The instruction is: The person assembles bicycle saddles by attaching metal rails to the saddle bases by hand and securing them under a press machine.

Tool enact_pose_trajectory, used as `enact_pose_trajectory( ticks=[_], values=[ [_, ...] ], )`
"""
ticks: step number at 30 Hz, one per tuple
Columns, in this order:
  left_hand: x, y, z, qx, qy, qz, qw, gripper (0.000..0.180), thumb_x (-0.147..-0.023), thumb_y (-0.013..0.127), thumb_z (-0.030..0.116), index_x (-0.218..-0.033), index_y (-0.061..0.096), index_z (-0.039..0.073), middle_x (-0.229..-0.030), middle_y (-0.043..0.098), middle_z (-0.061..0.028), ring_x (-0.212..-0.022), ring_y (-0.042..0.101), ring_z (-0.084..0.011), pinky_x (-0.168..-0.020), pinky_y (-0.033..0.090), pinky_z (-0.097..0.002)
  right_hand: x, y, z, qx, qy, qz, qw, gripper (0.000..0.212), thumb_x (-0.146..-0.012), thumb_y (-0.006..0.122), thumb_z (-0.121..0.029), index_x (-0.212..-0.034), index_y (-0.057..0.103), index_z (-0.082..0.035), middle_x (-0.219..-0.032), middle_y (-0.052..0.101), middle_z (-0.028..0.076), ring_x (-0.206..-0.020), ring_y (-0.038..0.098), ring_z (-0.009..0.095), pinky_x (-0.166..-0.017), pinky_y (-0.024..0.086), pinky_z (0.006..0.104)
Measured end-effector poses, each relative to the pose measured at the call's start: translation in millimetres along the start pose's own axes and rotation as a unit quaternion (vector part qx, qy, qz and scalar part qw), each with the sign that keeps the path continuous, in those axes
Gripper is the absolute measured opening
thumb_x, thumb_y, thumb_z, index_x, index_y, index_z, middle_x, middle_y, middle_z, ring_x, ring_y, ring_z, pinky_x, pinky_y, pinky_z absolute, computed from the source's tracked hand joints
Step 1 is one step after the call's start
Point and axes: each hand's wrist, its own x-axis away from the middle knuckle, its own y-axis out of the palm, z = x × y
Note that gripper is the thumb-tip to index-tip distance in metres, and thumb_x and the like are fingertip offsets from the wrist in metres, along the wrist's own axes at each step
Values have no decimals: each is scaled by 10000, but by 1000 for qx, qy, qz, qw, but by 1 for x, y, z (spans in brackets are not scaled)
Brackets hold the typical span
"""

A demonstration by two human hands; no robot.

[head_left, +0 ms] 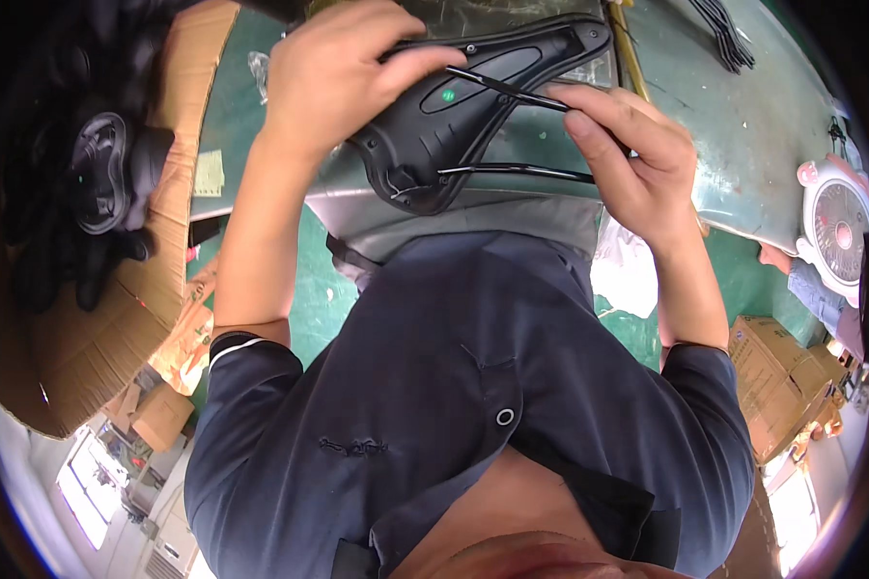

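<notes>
A black bicycle saddle [425, 135] lies with its underside up on the green table in front of me, its narrow nose pointing to the far right. My left hand [343, 82] is closed over the saddle's far left edge, with the thumb stretched along one leg of a black saddle rail [521, 170]. Pinched between thumb and fingers, the rail's right part is in my right hand [637, 150], which hides its bend. The two rail legs reach left across the saddle's underside. One leg tip shows near the wide rear end; whether it is seated I cannot tell.
At the left stands a large open cardboard box [188, 125] holding several black saddles [101, 174]. A bundle of black rails [724, 34] lies at the far right of the table [743, 164]. A white and pink fan [840, 227], another person's arm [811, 289] and cardboard boxes [777, 376] are to the right.
</notes>
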Motion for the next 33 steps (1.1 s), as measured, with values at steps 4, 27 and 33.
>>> enact_pose_trajectory(
  ticks=[4, 27, 33],
  values=[
    [41, 22, -1, 144, -192, 90, 967, 269, -1104, 631, 221, -1170, 744, -14, -1097, 781, -92, -984, 702, -177, -911, 537, -327, -4, 21, 11, -9, -29, 13, 999, 215, -931, 808, -19, -1143, 824, -53, -713, 633, 68, -615, 599, 191, -572, 474, 334],
    [55, 53, 9, 371, -285, 252, 847, 451, -1195, 445, 225, -1160, 754, -101, -1137, 803, -183, -1028, 716, -176, -971, 550, -308, -47, 47, -3, 119, -126, -28, 984, 114, -892, 811, -205, -1003, 837, -203, -699, 607, 17, -608, 661, 268, -528, 515, 403],
    [60, 55, 8, 360, -287, 252, 851, 419, -1188, 479, 216, -1153, 754, -99, -1130, 804, -184, -1027, 719, -186, -972, 547, -310, -44, 47, 2, 96, -90, -63, 989, 103, -896, 806, -212, -992, 838, -197, -713, 635, 29, -638, 680, 283, -543, 528, 416]
  ],
)
